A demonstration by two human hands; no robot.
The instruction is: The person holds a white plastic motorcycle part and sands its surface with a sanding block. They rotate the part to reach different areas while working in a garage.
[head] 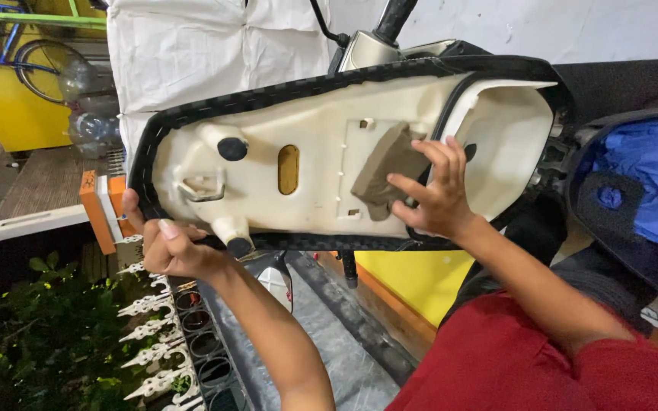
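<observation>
We see an upturned seat (pixel 306 152), its cream underside facing us and black cover wrapped round its rim, held across the middle of the view. Our left hand (pixel 169 247) curls closed on the lower rim, while our right hand (pixel 432 194) lies fingers-spread on a brown pad (pixel 382 171), perhaps foam.

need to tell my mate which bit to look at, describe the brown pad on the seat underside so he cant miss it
Start at the upturned seat's cream plastic base, ringed by black cover edging. The brown pad lies on its flat rectangular panel, under the right hand. It is dull and slab-like, unlike the oval amber slot and the round black bumpers.
</observation>
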